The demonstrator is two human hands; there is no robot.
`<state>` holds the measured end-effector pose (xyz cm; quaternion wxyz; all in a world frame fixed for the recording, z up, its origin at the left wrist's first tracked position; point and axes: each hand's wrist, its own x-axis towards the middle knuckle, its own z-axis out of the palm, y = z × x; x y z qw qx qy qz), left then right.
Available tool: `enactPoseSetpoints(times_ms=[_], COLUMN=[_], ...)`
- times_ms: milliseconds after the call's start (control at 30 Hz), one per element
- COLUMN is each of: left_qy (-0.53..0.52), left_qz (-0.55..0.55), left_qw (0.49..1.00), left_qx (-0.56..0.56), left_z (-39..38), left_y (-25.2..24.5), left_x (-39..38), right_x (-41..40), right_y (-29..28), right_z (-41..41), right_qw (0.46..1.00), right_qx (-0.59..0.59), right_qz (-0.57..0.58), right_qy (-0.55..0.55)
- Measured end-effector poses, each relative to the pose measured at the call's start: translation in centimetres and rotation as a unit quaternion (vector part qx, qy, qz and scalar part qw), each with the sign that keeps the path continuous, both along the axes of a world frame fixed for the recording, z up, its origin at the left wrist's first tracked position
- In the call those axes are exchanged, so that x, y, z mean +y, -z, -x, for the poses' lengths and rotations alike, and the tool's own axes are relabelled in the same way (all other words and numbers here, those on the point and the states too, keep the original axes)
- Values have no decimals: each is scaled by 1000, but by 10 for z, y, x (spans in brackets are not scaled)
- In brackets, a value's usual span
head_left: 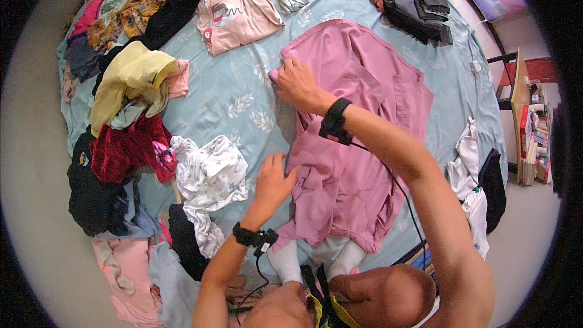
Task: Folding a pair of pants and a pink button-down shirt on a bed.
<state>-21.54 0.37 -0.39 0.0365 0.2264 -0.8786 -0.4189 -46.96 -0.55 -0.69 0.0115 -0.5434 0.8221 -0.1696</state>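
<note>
A pink garment (346, 159), seemingly a shirt, lies spread with folds on the light blue bedsheet (218, 73). At its upper left edge, my right hand (296, 83) pinches the fabric, and a small bit of cloth pokes out past the fingers. Lower down on the same side is my left hand (272, 184), empty, with the thumb apart from the fingers. The thumb tip meets the garment's left edge; whether it presses on the cloth I cannot tell. Both wrists wear black straps with cables. The garment's bottom end reaches my feet in white socks (284, 262).
Left of me are heaped clothes: a white star-print garment (212, 171), a dark red velvet one (130, 150) and a yellow one (130, 73). A folded peach shirt (241, 13) and dark trousers (405, 0) lie beyond. White socks (465, 164) lie right, near a bookshelf (521, 118).
</note>
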Motion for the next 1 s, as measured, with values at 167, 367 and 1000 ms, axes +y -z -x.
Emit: enactPoseSetpoints(times_ms=[167,367,1000], left_qy=[-39,-122,-234], left_qz=[35,-132,-8], left_qw=[998,983,970], left_qx=[-22,-22,-65], left_z=[-21,-18,-92], left_y=[12,7,-2], left_x=[27,15,-6], right_x=[-4,20,152], right_y=[8,-44,6], right_z=[17,75,117], right_qw=[974,791,955], right_qx=[-204,-571,-153], right_qz=[67,192,146], right_qy=[70,107,210])
